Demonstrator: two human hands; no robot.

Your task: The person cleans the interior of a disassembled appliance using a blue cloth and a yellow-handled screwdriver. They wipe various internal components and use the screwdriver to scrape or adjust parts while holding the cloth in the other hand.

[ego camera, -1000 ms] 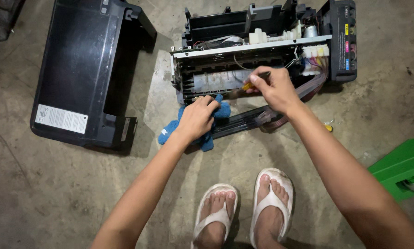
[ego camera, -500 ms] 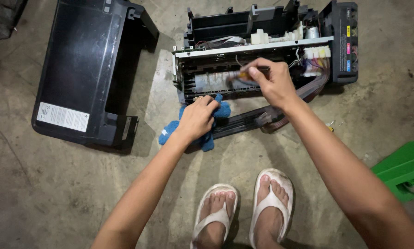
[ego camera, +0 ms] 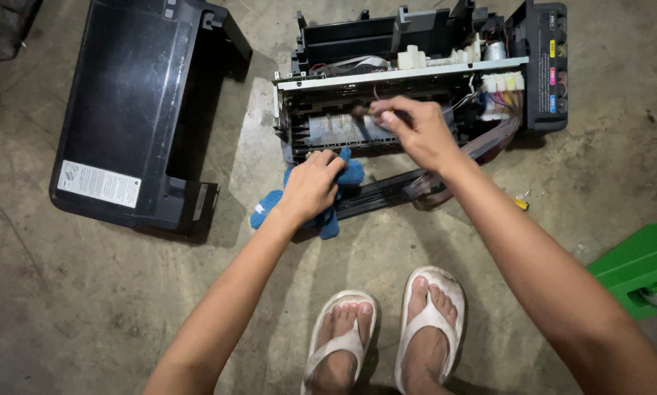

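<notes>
Opened printer (ego camera: pixel 416 95): black chassis with cover removed, lying on the floor ahead of the person's feet; a pale metal rail runs across the top, white plastic parts and thin coloured ink tubes sit at its right end, beside a black ink tank block (ego camera: pixel 544 62).

Right hand (ego camera: pixel 416 132): fingers pinched together on a small dark-tipped tool (ego camera: pixel 361 111) (kind cannot be told) inside the mechanism.

Left hand (ego camera: pixel 312 186): closed over a blue cloth (ego camera: pixel 270 208), pressed at the printer's front edge.

Detached black cover (ego camera: pixel 134 110): lies well apart, to the left.

Green plastic object (ego camera: pixel 639 267): at right edge.

Surface: bare, stained concrete floor (ego camera: pixel 87 307); white sandals (ego camera: pixel 387 329) on both feet.
</notes>
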